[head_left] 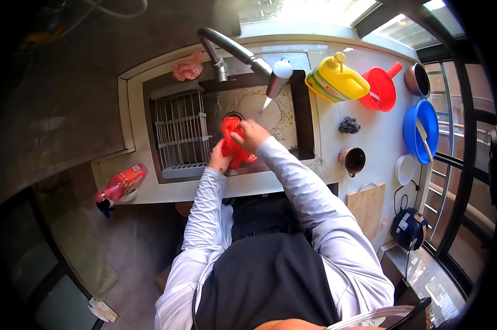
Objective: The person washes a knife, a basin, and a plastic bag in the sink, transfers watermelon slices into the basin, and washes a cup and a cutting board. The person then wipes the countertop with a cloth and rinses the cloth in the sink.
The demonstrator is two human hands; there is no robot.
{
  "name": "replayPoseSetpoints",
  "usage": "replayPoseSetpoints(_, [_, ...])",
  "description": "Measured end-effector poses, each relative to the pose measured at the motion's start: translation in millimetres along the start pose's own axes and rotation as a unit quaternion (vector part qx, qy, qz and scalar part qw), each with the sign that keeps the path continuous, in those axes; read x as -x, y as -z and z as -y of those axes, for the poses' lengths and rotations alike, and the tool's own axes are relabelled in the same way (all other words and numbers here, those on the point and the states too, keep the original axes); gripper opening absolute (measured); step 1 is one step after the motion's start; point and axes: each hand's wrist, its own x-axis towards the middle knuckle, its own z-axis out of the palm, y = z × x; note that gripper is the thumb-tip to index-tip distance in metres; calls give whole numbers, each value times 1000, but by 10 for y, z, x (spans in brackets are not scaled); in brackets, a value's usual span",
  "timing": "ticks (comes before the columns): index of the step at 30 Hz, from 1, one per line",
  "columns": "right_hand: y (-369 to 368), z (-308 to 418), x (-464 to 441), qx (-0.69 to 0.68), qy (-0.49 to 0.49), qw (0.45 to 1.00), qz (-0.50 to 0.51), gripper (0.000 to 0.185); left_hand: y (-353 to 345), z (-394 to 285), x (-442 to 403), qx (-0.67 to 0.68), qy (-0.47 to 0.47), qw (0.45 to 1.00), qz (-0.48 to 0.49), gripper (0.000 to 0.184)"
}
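Over the sink (270,159), both hands are on a crumpled, shiny red plastic bag (231,126). My left hand (220,159) grips its lower left side, fingers closed and partly hidden by the folds. From the right, my right hand (252,136) pinches the bag's upper part with bent fingers. Behind the bag the drain (233,115) shows only in part. Water runs from the grey faucet (280,74) into the basin, a little beyond my right hand. Left of my hands stands a metal dish rack (180,129) inside the sink.
Right counter: yellow jug (336,80), red dipper (381,91), blue basin (420,132), black scouring pad (349,125), mug (353,160) and cutting board (366,208). A pink spray bottle (122,183) stands at the left front edge. A crumpled pink bag (188,67) lies behind the sink.
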Motion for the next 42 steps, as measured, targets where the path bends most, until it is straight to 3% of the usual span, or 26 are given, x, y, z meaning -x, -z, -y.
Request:
replayPoseSetpoints(1, [74, 175, -105, 74, -45, 996, -9, 59, 29, 82, -4, -26, 1, 999, -23, 53])
replayPoseSetpoints(3, [12, 305, -518, 68, 6, 990, -122, 79, 76, 89, 45, -77, 16, 995, -55, 51])
replayPoseSetpoints(5, [-108, 348, -1011, 5, -66, 993, -102, 80, 103, -206, 142, -130, 43, 988, -72, 53])
replayPoseSetpoints(7, [-195, 356, -1365, -75, -140, 983, -91, 81, 120, 1, 104, -221, 32, 970, -94, 57])
replayPoseSetpoints(9, [-239, 406, -1457, -159, -156, 969, -106, 83, 119, -34, 184, -274, 15, 953, -131, 57])
replayPoseSetpoints(12, [-212, 449, -1449, -206, -134, 959, -141, 85, 251, -112, 234, -275, 42, 955, -102, 57])
replayPoseSetpoints(15, [-123, 337, -1383, -168, -108, 968, -149, 81, 428, -191, 255, -174, 48, 983, -29, 53])
replayPoseSetpoints(17, [-38, 201, -1110, -163, -18, 974, -154, 81, 486, 32, 173, -6, 14, 1000, -24, 45])
replayPoseSetpoints(19, [-71, 81, -771, -227, -13, 972, -55, 94, 518, 130, 102, 250, -7, 968, 10, 31])
replayPoseSetpoints(20, [-61, 73, -529, -227, -33, 973, 25, 96, 556, 51, 105, 270, 2, 963, 25, 30])
replayPoseSetpoints(21, [-63, 66, -295, -205, -27, 976, 64, 84, 602, -93, 130, 289, 11, 956, 40, 31])
replayPoseSetpoints(23, [-30, 50, 4, -207, -34, 976, 61, 60, 682, -305, 136, 177, 37, 983, 43, 36])
replayPoseSetpoints(25, [-101, -182, 108, -195, -57, 977, -61, 41, 743, -389, 54, 129, 85, 988, 13, 36])
replayPoseSetpoints(26, [-230, -443, 106, -151, -34, 975, -161, 34, 753, -262, -29, 134, -20, 991, -12, 40])
replayPoseSetpoints(27, [-151, -528, 165, -101, -26, 973, -207, 36, 785, -71, -140, 183, -26, 982, -45, 34])
replayPoseSetpoints(29, [65, -700, 261, -70, -24, 973, -220, 41, 1002, -30, -208, -99, -89, 984, -115, 27])
replayPoseSetpoints(32, [287, -836, 405, -39, -49, 976, -207, 46, 1107, -82, -307, -100, -106, 984, -101, 27])
replayPoseSetpoints(35, [503, -857, 385, -34, -66, 988, -134, 29, 974, -487, -145, -189, -152, 960, -139, 28])
replayPoseSetpoints(37, [684, -623, 361, -7, -52, 984, -168, 29, 958, -571, -137, -171, -198, 953, -152, 32])
replayPoseSetpoints(39, [843, -296, 416, -1, 5, 969, -249, 31, 947, -924, -23, -109, -266, 939, -189, 35])
replayPoseSetpoints(40, [917, -110, 467, 2, 32, 958, -286, 32, 889, -1365, 188, -156, -332, 907, -207, 37])
replayPoseSetpoints(41, [960, -24, 485, 5, 60, 945, -323, 33, 779, -1404, 238, -159, -367, 881, -254, 38])
replayPoseSetpoints(42, [860, -117, 487, 71, 109, 933, -335, 34, 721, -1048, 148, -254, -346, 880, -201, 37])
